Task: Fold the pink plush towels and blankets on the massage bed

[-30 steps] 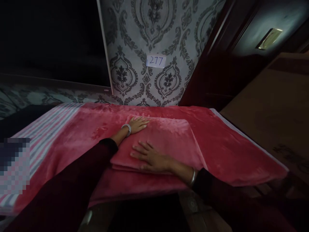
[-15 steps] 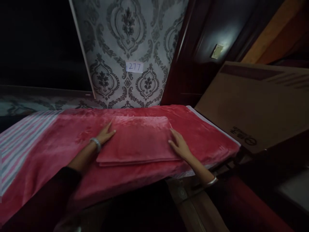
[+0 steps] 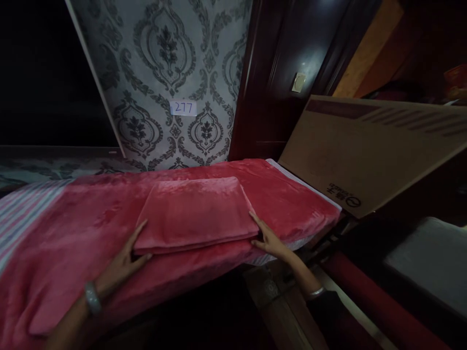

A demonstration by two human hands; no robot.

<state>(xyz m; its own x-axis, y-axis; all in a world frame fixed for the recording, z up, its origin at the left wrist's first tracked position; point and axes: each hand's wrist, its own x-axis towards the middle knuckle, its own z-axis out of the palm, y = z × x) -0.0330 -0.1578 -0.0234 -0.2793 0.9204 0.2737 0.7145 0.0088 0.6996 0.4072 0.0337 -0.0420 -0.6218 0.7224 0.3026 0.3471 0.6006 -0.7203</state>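
Note:
A folded pink-red plush cloth (image 3: 193,214) lies flat as a neat rectangle on a larger red blanket (image 3: 91,233) spread over a narrow surface. My left hand (image 3: 129,257) is at the folded cloth's near left corner, thumb and fingers spread around it. At the near right corner is my right hand (image 3: 268,239), its fingers apart and touching the side edge. Neither hand grips the cloth. A pale bangle (image 3: 92,297) circles my left wrist, and a silver one (image 3: 315,293) my right.
A large cardboard box (image 3: 365,155) leans at the right end of the blanket. Behind stand a patterned wall with a paper label (image 3: 183,108) reading 277, and a dark screen (image 3: 51,73). A striped cloth (image 3: 32,209) shows at far left; a grey-topped object (image 3: 430,262) sits lower right.
Both hands have slid toward me along the folded cloth's sides, from its middle and far part to its near corners. The view has shifted to the right.

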